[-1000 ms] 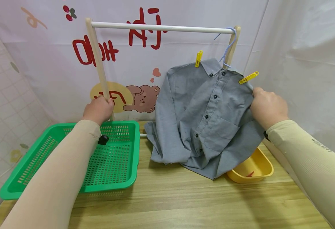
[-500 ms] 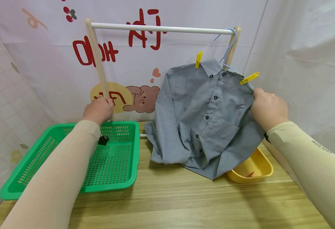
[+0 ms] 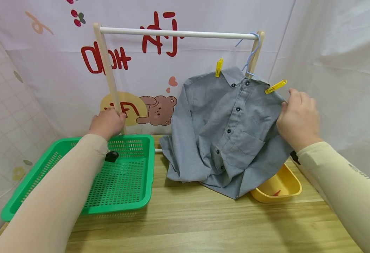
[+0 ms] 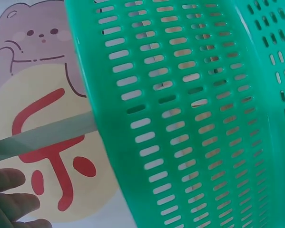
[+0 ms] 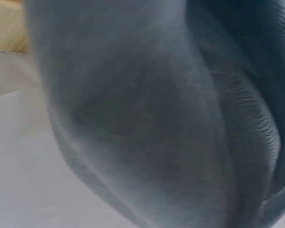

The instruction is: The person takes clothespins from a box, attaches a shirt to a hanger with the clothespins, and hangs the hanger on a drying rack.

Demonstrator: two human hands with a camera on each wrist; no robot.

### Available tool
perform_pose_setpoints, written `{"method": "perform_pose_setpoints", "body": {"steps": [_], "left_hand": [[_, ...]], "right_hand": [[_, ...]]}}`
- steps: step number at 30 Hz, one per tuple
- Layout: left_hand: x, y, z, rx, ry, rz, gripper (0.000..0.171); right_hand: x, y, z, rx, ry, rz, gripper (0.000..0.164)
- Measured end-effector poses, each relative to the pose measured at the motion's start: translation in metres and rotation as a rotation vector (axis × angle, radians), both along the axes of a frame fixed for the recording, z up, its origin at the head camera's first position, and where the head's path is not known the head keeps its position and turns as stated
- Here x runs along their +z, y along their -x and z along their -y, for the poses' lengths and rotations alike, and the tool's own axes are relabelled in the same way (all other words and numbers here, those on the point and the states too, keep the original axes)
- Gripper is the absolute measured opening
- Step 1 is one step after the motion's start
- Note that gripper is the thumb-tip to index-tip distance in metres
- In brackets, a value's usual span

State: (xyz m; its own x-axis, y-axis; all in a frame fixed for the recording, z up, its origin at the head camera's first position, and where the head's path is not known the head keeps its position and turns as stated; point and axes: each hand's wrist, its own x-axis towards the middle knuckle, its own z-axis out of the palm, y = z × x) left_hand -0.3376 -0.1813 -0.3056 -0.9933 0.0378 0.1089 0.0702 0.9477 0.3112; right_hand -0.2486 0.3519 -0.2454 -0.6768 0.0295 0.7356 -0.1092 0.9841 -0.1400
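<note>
A grey button-up shirt (image 3: 226,130) hangs at the right end of the rack (image 3: 178,33) on a blue hanger (image 3: 251,56). Two yellow clothespins (image 3: 219,67) are on its shoulders, one on each. My right hand (image 3: 299,117) is at the shoulder edge on the right, fingers raised and loosely extended beside the cloth. Grey fabric fills most of the right wrist view, and that hand is not seen there. At the left wooden post (image 3: 109,73) is my left hand (image 3: 107,123); the left wrist view shows its fingers (image 4: 18,204) loose, apart from the post.
A green perforated basket (image 3: 121,207) sits on the wooden table (image 3: 204,225) below my left arm. Partly behind the shirt hem, a yellow tub (image 3: 276,196) holds a small red item (image 3: 276,193). A printed cloth (image 3: 204,14) forms the backdrop.
My right hand has loosened from the shirt shoulder, its fingers lifting and straightening. The left hand has shifted slightly left at the post. The shirt hangs almost as before.
</note>
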Motion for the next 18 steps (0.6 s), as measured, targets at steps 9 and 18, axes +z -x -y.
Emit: {"method": "perform_pose_setpoints", "body": {"steps": [9, 18], "left_hand": [[0.009, -0.013, 0.000, -0.011, -0.046, -0.050, 0.082], [0.019, -0.034, -0.017, -0.008, -0.027, -0.188, 0.095]], "right_hand": [[0.003, -0.008, 0.024, 0.147, -0.062, -0.303, 0.048], [-0.005, -0.013, 0.065, 0.294, -0.147, -0.290, 0.049]]}}
